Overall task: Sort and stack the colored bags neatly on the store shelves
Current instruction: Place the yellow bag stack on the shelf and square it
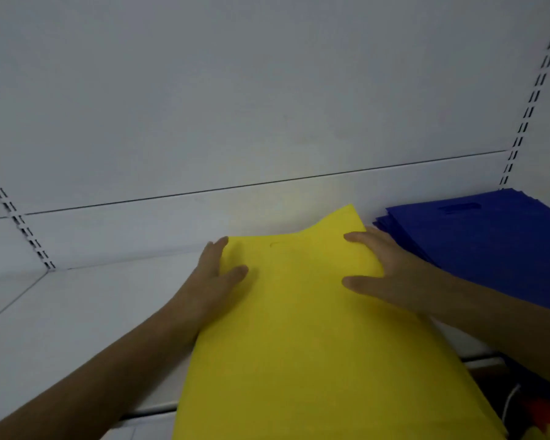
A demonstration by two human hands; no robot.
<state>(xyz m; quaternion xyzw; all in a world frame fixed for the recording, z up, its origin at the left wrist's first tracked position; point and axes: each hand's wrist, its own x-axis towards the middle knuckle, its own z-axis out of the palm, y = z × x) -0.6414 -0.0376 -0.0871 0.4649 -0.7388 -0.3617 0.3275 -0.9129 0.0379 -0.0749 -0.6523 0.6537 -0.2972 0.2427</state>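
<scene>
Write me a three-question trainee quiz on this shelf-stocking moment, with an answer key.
1. True or false: the blue bags lie to the left of the yellow bags.
2. Multiple choice: how does the left hand meet the yellow bags? A) it lies along their left edge with the thumb on top; B) it hovers well clear of them; C) it grips the blue bags.
3. Fill in: the far right corner of the yellow bags is turned ____ against the shelf's back panel.

Key
1. False: the blue bags lie to the right, past the right hand.
2. A.
3. Up.
</scene>
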